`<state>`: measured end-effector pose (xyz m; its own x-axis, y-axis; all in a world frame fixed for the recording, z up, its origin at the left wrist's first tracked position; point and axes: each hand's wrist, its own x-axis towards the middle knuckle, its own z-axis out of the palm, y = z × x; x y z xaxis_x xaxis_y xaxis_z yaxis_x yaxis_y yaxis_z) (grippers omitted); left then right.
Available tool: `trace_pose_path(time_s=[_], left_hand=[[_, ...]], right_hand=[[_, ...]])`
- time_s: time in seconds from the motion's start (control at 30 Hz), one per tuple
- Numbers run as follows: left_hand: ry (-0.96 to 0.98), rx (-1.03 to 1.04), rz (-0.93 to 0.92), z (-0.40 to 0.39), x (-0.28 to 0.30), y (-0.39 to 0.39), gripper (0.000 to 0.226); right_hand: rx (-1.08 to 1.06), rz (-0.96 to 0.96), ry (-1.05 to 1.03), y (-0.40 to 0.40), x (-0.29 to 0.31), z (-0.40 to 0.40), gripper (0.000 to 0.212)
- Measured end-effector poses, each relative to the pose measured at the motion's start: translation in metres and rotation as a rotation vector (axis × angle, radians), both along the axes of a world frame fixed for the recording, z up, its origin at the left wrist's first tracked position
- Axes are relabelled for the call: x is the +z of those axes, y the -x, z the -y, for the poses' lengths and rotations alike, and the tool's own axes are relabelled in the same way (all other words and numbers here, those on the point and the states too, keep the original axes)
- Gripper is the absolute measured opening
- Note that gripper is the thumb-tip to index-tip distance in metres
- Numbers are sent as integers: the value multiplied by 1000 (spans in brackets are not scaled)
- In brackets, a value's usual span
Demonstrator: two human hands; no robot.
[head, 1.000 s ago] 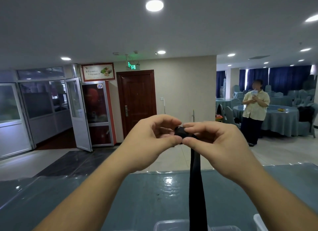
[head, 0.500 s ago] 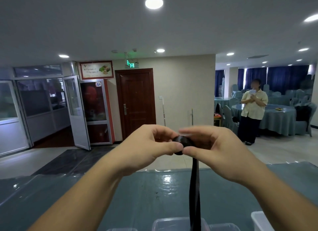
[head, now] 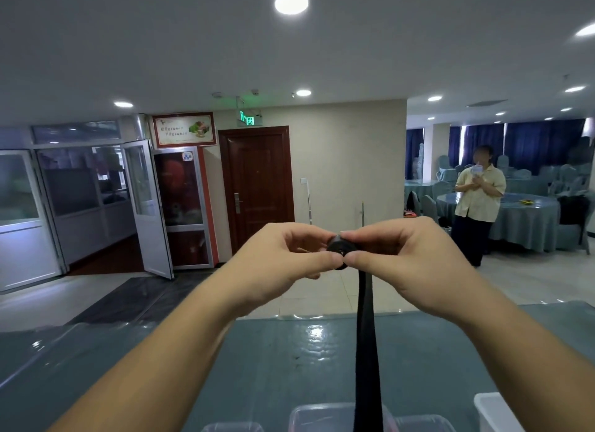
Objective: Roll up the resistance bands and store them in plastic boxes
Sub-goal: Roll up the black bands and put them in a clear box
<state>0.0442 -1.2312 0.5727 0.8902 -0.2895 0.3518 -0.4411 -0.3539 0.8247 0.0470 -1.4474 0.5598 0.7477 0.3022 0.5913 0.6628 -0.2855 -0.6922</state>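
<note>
A black resistance band (head: 367,341) hangs straight down from a small tight roll held at chest height above the table. My left hand (head: 277,264) pinches the roll's left end between thumb and fingers. My right hand (head: 415,264) pinches its right end, fingers curled over the top. The band's loose tail runs down past the frame's bottom edge, in front of clear plastic boxes (head: 318,417) at the near table edge. Most of the roll is hidden by my fingertips.
The table (head: 273,360) has a teal cloth under glossy clear film. A white container (head: 495,412) stands at the bottom right. A person (head: 476,203) stands far off by round dining tables. An open glass door and a brown door lie beyond.
The roll has grown slightly thicker as my fingers turned it, and my hands have sunk a little lower in view. More of the plastic boxes shows at the bottom.
</note>
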Motion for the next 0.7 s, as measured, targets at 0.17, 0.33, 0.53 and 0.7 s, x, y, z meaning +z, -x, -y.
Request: trace_pose_path(time_s=[0.17,0.33,0.53,0.7], left_hand=[[230,-15,6,5,-5,-5,21],[598,-88,-101,29,-12,-2,28],[229,-5,-42,15,4,1,23],[389,-72,-40,18,9,0,22]], right_hand=[[-13,28,-250,-3,-5,-9,28],[-56,61,-401,-6,-11,-14,27],[-38,74,-83,-4,6,4,24],[-3,61,-277,-7,7,-3,25]])
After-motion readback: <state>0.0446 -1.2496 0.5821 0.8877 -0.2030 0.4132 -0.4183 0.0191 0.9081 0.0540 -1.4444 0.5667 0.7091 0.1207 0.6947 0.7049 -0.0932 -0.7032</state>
